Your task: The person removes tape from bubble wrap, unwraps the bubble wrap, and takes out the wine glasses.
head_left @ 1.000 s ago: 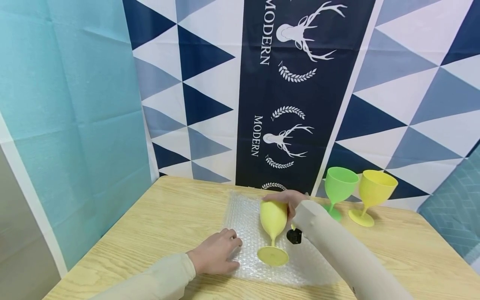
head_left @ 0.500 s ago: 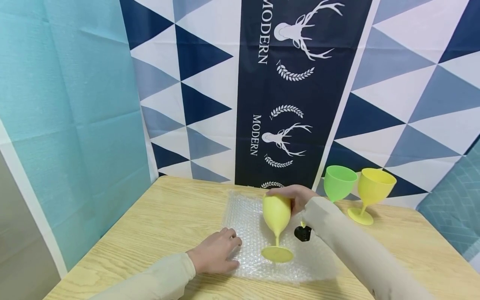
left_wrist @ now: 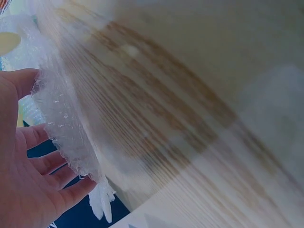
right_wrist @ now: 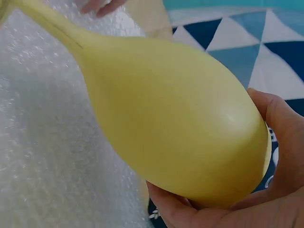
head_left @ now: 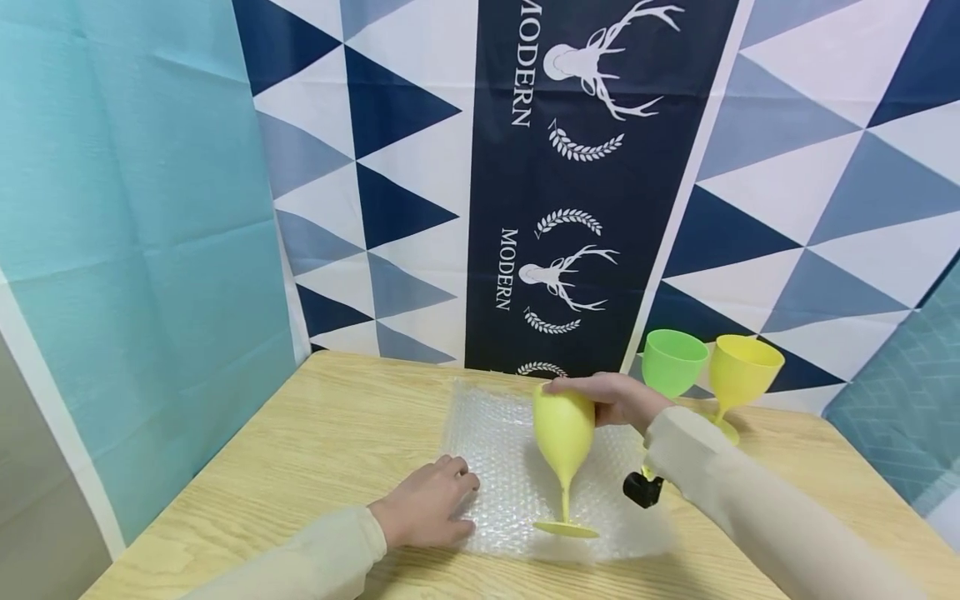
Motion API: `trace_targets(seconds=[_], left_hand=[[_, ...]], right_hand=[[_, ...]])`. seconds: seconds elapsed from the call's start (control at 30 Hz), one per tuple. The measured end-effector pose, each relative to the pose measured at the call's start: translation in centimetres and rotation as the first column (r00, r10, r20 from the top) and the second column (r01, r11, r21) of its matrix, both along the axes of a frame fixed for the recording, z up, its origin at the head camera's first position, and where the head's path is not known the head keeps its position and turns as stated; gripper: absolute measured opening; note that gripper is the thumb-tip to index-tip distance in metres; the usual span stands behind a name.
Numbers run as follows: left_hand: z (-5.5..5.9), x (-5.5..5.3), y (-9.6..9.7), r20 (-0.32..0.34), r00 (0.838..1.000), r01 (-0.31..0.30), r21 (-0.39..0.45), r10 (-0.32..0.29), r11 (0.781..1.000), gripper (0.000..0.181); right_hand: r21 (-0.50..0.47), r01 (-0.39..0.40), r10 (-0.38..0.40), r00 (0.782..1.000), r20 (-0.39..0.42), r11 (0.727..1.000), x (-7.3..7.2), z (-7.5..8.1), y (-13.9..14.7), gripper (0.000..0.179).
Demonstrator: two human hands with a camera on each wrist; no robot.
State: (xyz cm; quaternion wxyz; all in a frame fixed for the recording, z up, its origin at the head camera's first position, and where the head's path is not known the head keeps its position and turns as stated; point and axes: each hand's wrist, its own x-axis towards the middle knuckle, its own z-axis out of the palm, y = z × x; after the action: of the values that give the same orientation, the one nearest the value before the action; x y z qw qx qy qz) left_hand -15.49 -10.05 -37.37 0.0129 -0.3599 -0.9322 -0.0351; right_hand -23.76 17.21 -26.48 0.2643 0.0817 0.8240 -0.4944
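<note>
My right hand (head_left: 618, 398) grips a yellow goblet (head_left: 564, 429) around the rim end of its bowl, thumb and fingers on either side. The goblet stands nearly upright, foot down, over a sheet of bubble wrap (head_left: 502, 467); whether the foot touches the wrap I cannot tell. The right wrist view shows the bowl (right_wrist: 171, 114) close up, between thumb and fingers. My left hand (head_left: 427, 504) rests at the left edge of the wrap, fingers loosely bent. In the left wrist view its fingertips touch the edge of the bubble wrap (left_wrist: 66, 123).
A green goblet (head_left: 673, 362) and another yellow goblet (head_left: 742, 371) stand at the back right of the wooden table (head_left: 330, 433); my right arm partly hides them. A small black device (head_left: 642, 490) sits under the right wrist. Patterned cloth (head_left: 420, 208) hangs behind the table.
My right hand and the held goblet have shifted a little to the right. The goblet's foot has turned from showing its underside to nearly edge-on. My left hand stays in place.
</note>
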Motion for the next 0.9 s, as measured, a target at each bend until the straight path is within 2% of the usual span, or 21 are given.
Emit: trace_targets(seconds=[0.2, 0.3, 0.4, 0.63, 0.9], left_hand=[[0.1, 0.0, -0.2, 0.005, 1.000, -0.001, 0.005, 0.001, 1.000, 0.046], [0.0, 0.0, -0.3, 0.006, 1.000, -0.002, 0.008, 0.002, 1.000, 0.046], [0.0, 0.0, -0.2, 0.005, 1.000, -0.001, 0.015, 0.001, 1.000, 0.046], [-0.4, 0.3, -0.3, 0.019, 1.000, 0.007, 0.013, -0.008, 1.000, 0.046], [-0.2, -0.2, -0.4, -0.019, 0.999, 0.034, 0.024, -0.034, 0.999, 0.045]], right_hand=[[0.033, -0.022, 0.026, 0.992, -0.121, 0.999, 2.3, 1.5, 0.8, 0.053], [0.063, -0.058, 0.067, 0.985, -0.160, 0.996, 3.4, 2.2, 1.5, 0.042], [0.102, -0.121, 0.138, 0.974, -0.181, 0.987, 4.5, 2.8, 2.5, 0.038], [0.138, -0.208, 0.233, 0.951, -0.205, 0.969, 6.5, 3.5, 5.1, 0.042], [0.275, -0.178, 0.246, 0.941, -0.234, 0.945, 7.2, 5.4, 8.2, 0.070]])
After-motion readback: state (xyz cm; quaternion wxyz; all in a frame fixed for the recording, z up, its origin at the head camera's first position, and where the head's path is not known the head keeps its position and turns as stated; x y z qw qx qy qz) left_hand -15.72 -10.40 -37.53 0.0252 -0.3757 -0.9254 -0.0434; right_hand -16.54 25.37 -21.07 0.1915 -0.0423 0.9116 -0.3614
